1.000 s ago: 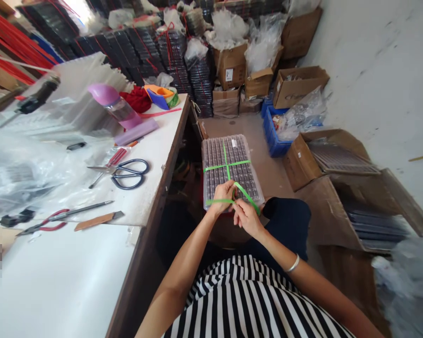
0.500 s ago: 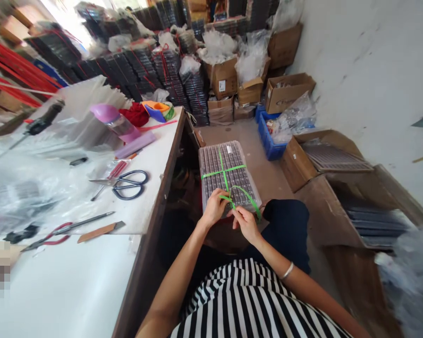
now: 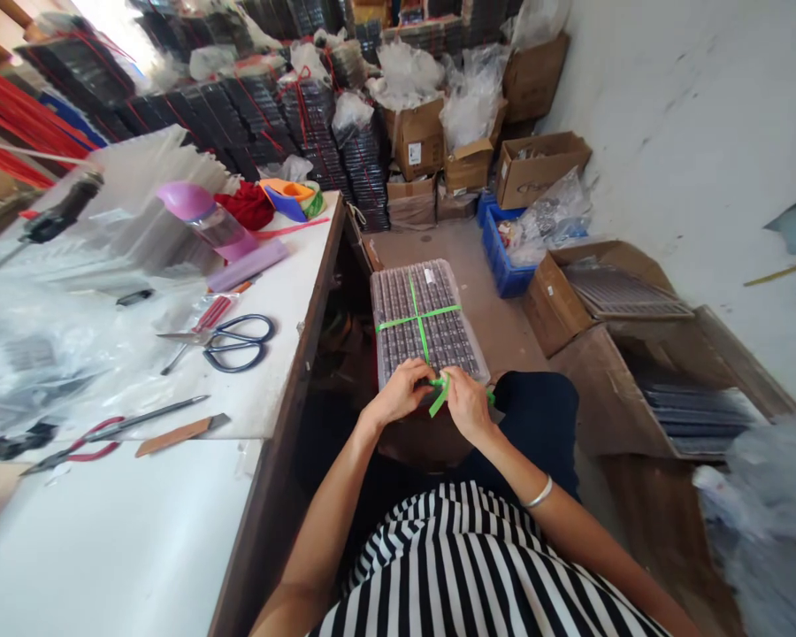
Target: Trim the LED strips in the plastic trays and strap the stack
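Observation:
A stack of clear plastic trays (image 3: 398,296) filled with rows of small dark parts is in front of my knees. Green strapping (image 3: 440,310) crosses its top both ways. At the near edge of the stack, my left hand (image 3: 403,389) pinches the green strap. My right hand (image 3: 468,402) is closed on the strap just beside it, and a short loose end hangs down between the two hands. Where the strap passes under the fingers, any knot is hidden.
On the workbench (image 3: 285,372) at left lie scissors (image 3: 239,341), pliers (image 3: 96,447), a cutter blade (image 3: 182,435) and a pink bottle (image 3: 202,221). Open cardboard boxes (image 3: 550,305) and a blue crate (image 3: 504,279) stand at right. Wrapped dark stacks (image 3: 364,177) fill the back.
The loop of strap above the near edge has been drawn in, leaving a short end hanging. My hands have come closer together, the right one higher and closed round the strap.

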Available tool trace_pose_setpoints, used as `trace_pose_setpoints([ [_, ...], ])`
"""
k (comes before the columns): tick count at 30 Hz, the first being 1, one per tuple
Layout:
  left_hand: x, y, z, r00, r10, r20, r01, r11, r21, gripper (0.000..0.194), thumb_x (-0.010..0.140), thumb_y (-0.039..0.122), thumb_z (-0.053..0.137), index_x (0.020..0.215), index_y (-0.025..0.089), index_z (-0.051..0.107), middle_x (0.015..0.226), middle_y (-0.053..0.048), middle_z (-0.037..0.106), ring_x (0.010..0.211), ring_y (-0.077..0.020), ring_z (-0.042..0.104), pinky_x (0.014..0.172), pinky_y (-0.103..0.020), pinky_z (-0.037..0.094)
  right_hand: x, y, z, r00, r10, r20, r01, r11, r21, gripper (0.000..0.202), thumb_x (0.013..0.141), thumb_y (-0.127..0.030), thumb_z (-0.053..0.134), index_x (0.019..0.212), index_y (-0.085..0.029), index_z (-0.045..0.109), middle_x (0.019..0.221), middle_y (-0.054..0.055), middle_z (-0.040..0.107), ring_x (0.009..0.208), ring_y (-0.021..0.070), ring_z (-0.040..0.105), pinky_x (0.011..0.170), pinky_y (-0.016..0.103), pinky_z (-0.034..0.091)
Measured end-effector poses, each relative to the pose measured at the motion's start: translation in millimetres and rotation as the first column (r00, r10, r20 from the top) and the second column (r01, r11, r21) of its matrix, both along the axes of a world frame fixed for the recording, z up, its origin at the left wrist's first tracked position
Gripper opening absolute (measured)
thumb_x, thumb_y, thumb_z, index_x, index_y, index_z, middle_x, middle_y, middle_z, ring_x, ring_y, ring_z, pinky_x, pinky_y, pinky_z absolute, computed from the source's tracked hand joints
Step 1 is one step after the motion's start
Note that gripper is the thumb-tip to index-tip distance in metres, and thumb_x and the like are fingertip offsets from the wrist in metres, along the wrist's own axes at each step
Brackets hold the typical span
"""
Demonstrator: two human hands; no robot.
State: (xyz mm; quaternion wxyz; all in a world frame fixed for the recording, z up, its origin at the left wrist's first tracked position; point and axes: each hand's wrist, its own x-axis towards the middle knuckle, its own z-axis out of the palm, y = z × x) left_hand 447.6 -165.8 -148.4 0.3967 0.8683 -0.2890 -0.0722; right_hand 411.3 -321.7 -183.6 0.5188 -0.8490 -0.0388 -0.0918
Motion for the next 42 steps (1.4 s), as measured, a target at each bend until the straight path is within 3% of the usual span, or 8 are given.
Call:
trace_pose_setpoints([
  [5, -11, -3, -7.4, 0.991, 0.126, 0.036, -0.125, 0.992, -0.022, 0.016, 0.08, 0.008, 0.051, 0.089, 0.019, 0.058, 0.083, -0.002, 0.059, 0.082, -0.0175, 0.052, 0.079, -0.032, 0.041, 13, 6, -0.8, 0.996, -0.055, -0.073, 0.049, 0.995, -0.09, 0.012, 0.084, -0.027, 0.048, 0.074, -0.022, 0.054, 0.053, -0.001, 0.051, 0.053, 0.0159, 0.05, 0.056, 0.027, 0.036],
  [11, -4, -1, -3.8, 0.998, 0.068, 0.005, -0.068, 0.997, -0.039, 0.025, 0.075, 0.003, 0.05, 0.091, 0.018, 0.062, 0.085, -0.003, 0.063, 0.084, -0.0175, 0.055, 0.081, -0.031, 0.042, 0, 6, 11.3, 0.993, 0.068, -0.093, -0.071, 0.997, -0.034, 0.015, 0.083, -0.027, 0.047, 0.073, -0.021, 0.057, 0.077, 0.006, 0.058, 0.068, 0.0171, 0.053, 0.064, 0.028, 0.038],
  [17, 5, 2, -4.8, 0.999, 0.024, -0.037, -0.026, 0.998, -0.049, 0.023, 0.076, 0.003, 0.048, 0.084, 0.019, 0.062, 0.084, -0.002, 0.063, 0.083, -0.0159, 0.057, 0.08, -0.029, 0.044, -13, 15, 7.7, 0.978, 0.088, -0.191, -0.047, 0.977, 0.208, 0.009, 0.077, -0.028, 0.055, 0.071, -0.021, 0.058, 0.076, 0.004, 0.056, 0.071, 0.0169, 0.052, 0.065, 0.028, 0.04],
  [20, 0, 1, -10.8, 0.995, 0.094, -0.029, -0.096, 0.994, -0.051, 0.026, 0.076, 0.001, 0.045, 0.09, 0.019, 0.057, 0.083, -0.001, 0.061, 0.08, -0.015, 0.056, 0.076, -0.028, 0.044, -14, 23, 1.1, 0.952, 0.118, -0.283, 0.006, 0.916, 0.402, 0.018, 0.079, -0.036, 0.053, 0.07, -0.021, 0.054, 0.064, 0.001, 0.05, 0.057, 0.0135, 0.045, 0.053, 0.025, 0.037],
  [25, -19, 2, -11.5, 0.987, 0.158, 0.029, -0.157, 0.987, -0.024, 0.017, 0.087, 0.008, 0.04, 0.089, 0.019, 0.053, 0.088, -0.004, 0.059, 0.087, -0.0176, 0.051, 0.081, -0.031, 0.041, -15, 18, 1.7, 0.875, 0.32, -0.363, 0.023, 0.722, 0.691, 0.026, 0.077, -0.045, 0.053, 0.07, -0.021, 0.046, 0.056, -0.007, 0.033, 0.041, 0.0058, 0.021, 0.039, 0.02, 0.026],
  [31, -26, 2, -7.9, 0.991, 0.096, 0.093, -0.102, 0.993, 0.062, 0.01, 0.093, 0.025, 0.044, 0.096, 0.02, 0.052, 0.095, -0.005, 0.059, 0.089, -0.0187, 0.049, 0.083, -0.033, 0.038, -15, 14, 9.2, 0.854, 0.385, -0.35, 0.063, 0.591, 0.804, 0.024, 0.076, -0.039, 0.056, 0.069, -0.021, 0.043, 0.057, -0.007, 0.031, 0.042, 0.0049, 0.022, 0.04, 0.019, 0.028],
  [35, -20, -4, -16.0, 0.983, 0.087, 0.161, -0.111, 0.983, 0.148, 0.016, 0.095, 0.025, 0.041, 0.084, 0.019, 0.052, 0.087, -0.004, 0.055, 0.082, -0.0187, 0.046, 0.077, -0.033, 0.034, -16, 13, 6.7, 0.871, 0.347, -0.347, 0.05, 0.642, 0.765, 0.021, 0.076, -0.04, 0.055, 0.074, -0.02, 0.048, 0.059, -0.006, 0.037, 0.043, 0.0064, 0.031, 0.041, 0.021, 0.029],
  [42, -12, 0, -18.0, 0.981, 0.06, 0.185, -0.096, 0.977, 0.19, 0.026, 0.096, 0.023, 0.036, 0.075, 0.018, 0.05, 0.084, -0.005, 0.053, 0.081, -0.0192, 0.042, 0.076, -0.034, 0.033, -19, -3, -12.2, 0.957, 0.024, -0.29, 0.117, 0.881, 0.458, 0.019, 0.078, -0.035, 0.056, 0.086, -0.022, 0.046, 0.063, -0.005, 0.048, 0.054, 0.0102, 0.046, 0.054, 0.023, 0.035],
])
